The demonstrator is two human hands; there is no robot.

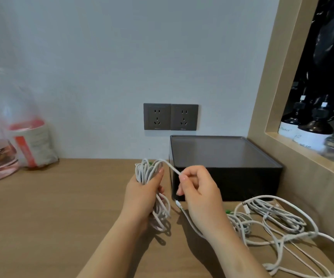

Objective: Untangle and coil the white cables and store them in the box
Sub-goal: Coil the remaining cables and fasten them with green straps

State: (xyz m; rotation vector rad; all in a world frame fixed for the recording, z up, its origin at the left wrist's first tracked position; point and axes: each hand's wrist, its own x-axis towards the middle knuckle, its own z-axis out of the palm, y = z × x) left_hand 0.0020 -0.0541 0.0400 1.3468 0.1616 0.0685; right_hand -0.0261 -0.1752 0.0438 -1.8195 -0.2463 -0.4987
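Note:
My left hand point(142, 194) grips a coiled bundle of white cable point(149, 173) upright above the wooden desk; its loops hang down below the palm. My right hand point(197, 187) pinches the free strand point(172, 167) that arcs over from the top of that bundle. A white connector end point(177, 203) lies on the desk just under my right hand. A tangled heap of more white cables point(278, 219) sprawls at the right. The dark box point(222, 163) stands behind my right hand against the wall, with its lid on.
Two grey wall sockets point(170, 116) sit above the box. A clear plastic bag with red-and-white packets point(29, 141) stands at the far left. A wooden-framed niche point(294, 153) at the right holds dark bottles point(310, 131) and a glass jar.

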